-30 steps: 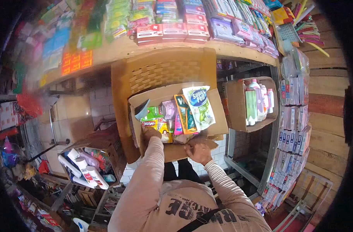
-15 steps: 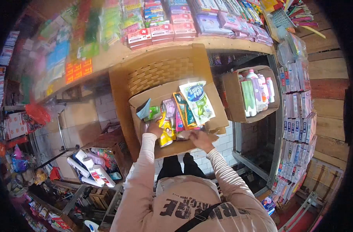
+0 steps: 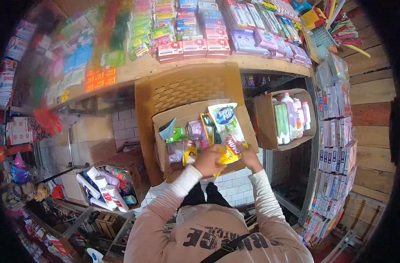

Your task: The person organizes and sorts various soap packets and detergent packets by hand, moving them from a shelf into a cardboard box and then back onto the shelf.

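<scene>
Head view, carton (image 3: pixel 249 128): open, before a woven chair back (image 3: pixel 189 90).
Nuvo pack (image 3: pixel 231 151): over the carton's near right side, overlapping the Super Pell pouch (image 3: pixel 223 115).
Left hand (image 3: pixel 210 162): fingers curled, gripping the pack's left side.
Right hand (image 3: pixel 251 158): pinching its right edge.
Bottle box (image 3: pixel 266 128): right of the carton.

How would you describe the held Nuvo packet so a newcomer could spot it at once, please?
Find the brown chair with the patterned back, then the open cardboard box on it. At its near side, the left hand and right hand hold the Nuvo packet: yellow, red-labelled and, unlike the yellow packet in the box, gripped.
</scene>
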Motion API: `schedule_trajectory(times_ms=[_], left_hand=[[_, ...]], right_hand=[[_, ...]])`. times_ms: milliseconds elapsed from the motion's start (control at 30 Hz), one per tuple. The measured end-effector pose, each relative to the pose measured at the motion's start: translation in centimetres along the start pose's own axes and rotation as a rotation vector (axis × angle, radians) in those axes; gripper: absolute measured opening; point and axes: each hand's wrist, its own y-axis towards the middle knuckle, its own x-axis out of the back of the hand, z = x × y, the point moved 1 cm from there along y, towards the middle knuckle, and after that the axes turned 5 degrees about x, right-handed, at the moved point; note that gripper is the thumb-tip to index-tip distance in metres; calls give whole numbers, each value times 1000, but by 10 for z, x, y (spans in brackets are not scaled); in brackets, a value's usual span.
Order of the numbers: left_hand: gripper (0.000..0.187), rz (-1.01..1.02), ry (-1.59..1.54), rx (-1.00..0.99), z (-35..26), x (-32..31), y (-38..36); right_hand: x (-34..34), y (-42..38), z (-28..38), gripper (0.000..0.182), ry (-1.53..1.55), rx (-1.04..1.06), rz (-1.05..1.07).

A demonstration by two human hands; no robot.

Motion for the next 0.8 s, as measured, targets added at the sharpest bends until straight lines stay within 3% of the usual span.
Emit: schedule_trajectory(times_ms=[33,67,100,133,200,267,333,367,533,800], left_hand=[[35,-6,-109,66,19,8,3],[41,76,-346,301,29,24,9],[51,8,-452,545,48,33,12],[62,32,-12,768,113,19,20],[62,90,140,1013,213,-17,9],[64,419,356,1039,288,-76,8],[68,426,281,1146,216,-53,3],[72,319,192,1180,263,-88,-6],[83,351,1,1107,276,-86,-19],[53,59,-586,1034,367,-114,-20]], right_hand=[[8,-2,-12,46,-52,97,-65],[10,-13,-9,41,-41,160,-178],[10,-22,-7,40,-55,187,-189],[11,-31,-5,40,-69,215,-201],[11,-45,-2,39,-116,245,-260],[13,-44,-30,40,-148,255,-272],[8,-52,-36,42,-111,282,-274],[4,-56,-36,43,-135,283,-252],[-3,-69,-62,43,-113,280,-242],[-1,-59,-84,41,-86,262,-202]])
